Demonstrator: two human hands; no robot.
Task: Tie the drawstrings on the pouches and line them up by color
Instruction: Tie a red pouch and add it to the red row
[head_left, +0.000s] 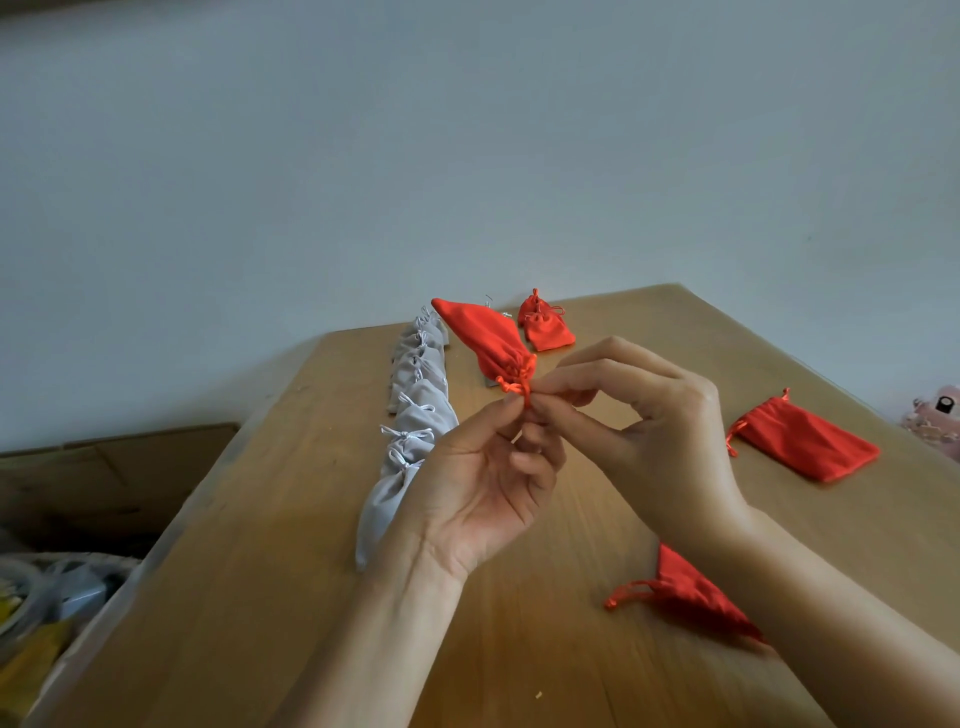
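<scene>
— Where do we have the red pouch (485, 335)?
— Raised at frame centre; our left hand (483, 478) and right hand (649, 415) both pinch its drawstring (519, 387); the grey pouches (415, 410) line the table (291, 597) left of it; a flat red pouch (808, 439) lies at right

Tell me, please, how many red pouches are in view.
5. The held pouch, its drawstring pinched by the left hand and right hand; two at the far end, rear pouch and front pouch; the right pouch; the near pouch, partly behind the forearm. Others may be hidden.
</scene>
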